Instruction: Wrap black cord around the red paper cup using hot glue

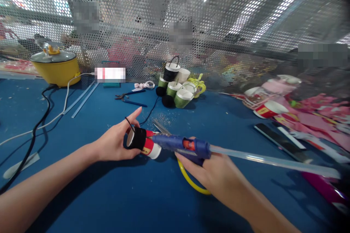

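Note:
My left hand [115,140] is closed around a small red and white paper cup [153,149], tipped on its side, with a black band [139,137] wrapped around part of it. A thin black cord loop stands up from the cup's open end. In my right hand [216,174] is a blue glue gun [180,143], its nozzle against the cup's side by the edge of the black band. A long clear glue stick [273,160] sticks out of the gun's back. Scissors with a yellow handle [188,178] lie beneath the gun, partly hidden by it.
Green-wrapped cups [183,98] and black yarn balls [167,101] stand behind my hands, near blue-handled pliers [131,98]. A yellow pot [56,67] and cables are at left. Pink ribbons [317,120], a phone [279,142] and another red cup [269,109] lie at right.

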The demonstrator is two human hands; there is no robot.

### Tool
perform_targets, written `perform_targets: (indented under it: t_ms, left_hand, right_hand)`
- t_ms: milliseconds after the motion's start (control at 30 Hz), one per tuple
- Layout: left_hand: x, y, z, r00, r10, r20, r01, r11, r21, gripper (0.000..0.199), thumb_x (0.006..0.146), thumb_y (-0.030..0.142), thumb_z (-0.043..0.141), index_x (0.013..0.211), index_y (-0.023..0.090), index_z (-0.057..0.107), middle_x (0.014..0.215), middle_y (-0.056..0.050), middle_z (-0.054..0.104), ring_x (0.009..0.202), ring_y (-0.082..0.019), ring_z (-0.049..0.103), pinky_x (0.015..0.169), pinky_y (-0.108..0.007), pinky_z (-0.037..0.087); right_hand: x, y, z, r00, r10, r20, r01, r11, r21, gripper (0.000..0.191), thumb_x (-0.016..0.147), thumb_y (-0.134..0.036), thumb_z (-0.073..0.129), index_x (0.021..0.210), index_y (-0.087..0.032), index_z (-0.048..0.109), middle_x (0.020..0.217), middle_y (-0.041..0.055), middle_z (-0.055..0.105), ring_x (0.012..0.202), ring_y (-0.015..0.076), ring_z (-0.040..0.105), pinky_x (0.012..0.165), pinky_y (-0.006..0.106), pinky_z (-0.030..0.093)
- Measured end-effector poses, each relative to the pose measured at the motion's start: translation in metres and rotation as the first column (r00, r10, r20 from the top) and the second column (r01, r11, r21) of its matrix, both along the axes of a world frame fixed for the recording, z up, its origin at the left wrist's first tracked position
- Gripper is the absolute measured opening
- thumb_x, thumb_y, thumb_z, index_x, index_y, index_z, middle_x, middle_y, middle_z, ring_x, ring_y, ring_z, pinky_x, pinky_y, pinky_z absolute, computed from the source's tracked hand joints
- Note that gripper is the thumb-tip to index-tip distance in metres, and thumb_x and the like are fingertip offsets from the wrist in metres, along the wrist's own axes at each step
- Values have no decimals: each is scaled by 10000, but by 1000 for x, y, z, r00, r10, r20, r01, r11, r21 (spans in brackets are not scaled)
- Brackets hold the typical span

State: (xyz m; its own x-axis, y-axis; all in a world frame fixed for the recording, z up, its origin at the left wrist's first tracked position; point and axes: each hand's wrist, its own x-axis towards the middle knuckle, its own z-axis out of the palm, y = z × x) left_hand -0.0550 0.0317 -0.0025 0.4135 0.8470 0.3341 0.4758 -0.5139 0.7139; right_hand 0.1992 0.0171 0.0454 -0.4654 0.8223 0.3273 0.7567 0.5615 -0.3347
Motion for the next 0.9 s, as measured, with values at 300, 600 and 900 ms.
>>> perform_targets:
  t_ms: [300,600,900]
  left_hand:
    - [1,-2,4,991,-89,-100,108,972,211,937,724,185,612,1436,258,6,1092,-89,565,932,-211,585,843,-378,503]
    - [0,-2,2,987,-76,-142,106,970,220,941,696,163,614,1434,246,36,1130,-104,569,973,-229,585,861,-392,500]
    - [0,0,-3,994,56,-93,-46,994,104,1009,664,192,643,1439,262,0,1090,-84,564,844,-197,611,790,-386,524]
  right_hand:
    - [-3,11,2,999,-44,-22,42,995,-95,187,792,-271,507,689,-191,642,554,32,640,491,180,600,514,285,499]
    - [-8,12,16,990,-95,-106,59,953,-298,255,790,-303,517,555,-204,512,491,-18,570,460,135,533,456,244,428]
    - [11,70,-13,922,-356,-152,291,895,-338,279,817,-418,516,747,-155,576,728,62,686,631,167,631,546,254,459]
